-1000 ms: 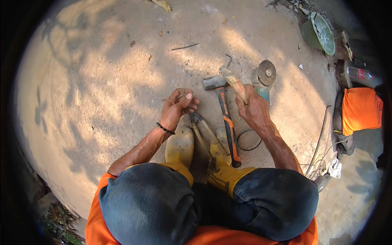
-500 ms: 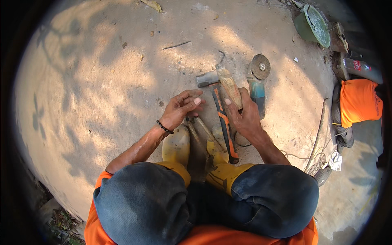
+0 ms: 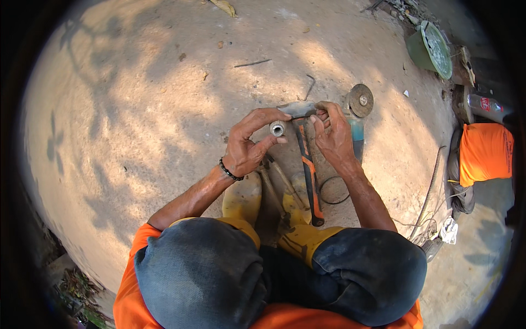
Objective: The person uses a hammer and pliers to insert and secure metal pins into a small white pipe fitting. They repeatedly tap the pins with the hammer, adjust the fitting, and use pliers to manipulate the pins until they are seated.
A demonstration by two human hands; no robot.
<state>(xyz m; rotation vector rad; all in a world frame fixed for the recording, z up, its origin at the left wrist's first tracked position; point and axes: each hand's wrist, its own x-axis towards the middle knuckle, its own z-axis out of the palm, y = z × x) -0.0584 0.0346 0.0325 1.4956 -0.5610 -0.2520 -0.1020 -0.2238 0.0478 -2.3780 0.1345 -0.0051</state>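
Observation:
Between thumb and forefinger, my left hand (image 3: 245, 141) pinches a small round metal ring (image 3: 278, 129) with a dark hole facing up. My right hand (image 3: 335, 136) has its fingers closed at the right end of a grey elongated piece (image 3: 298, 108). That piece overlaps the hammer head, so its full shape is hard to tell. Below and between the hands lies a hammer with a black and orange handle (image 3: 308, 170). Just beyond my right hand rests an angle grinder (image 3: 356, 131) with a round disc (image 3: 361, 100), its body partly covered by the hand.
Long-handled metal tools (image 3: 280, 183) lie between my yellow boots (image 3: 242, 197). A bent rod (image 3: 310, 86) and a thin stick (image 3: 252, 63) lie on the ground. To the right are a green bucket (image 3: 422, 52), a plastic bottle (image 3: 486, 107), orange cloth (image 3: 485, 154) and a cable (image 3: 408, 223).
My left hand has turned, bringing the metal ring into sight. The wooden piece my right hand held no longer shows as before; its fingers have drawn together. The view has shifted slightly.

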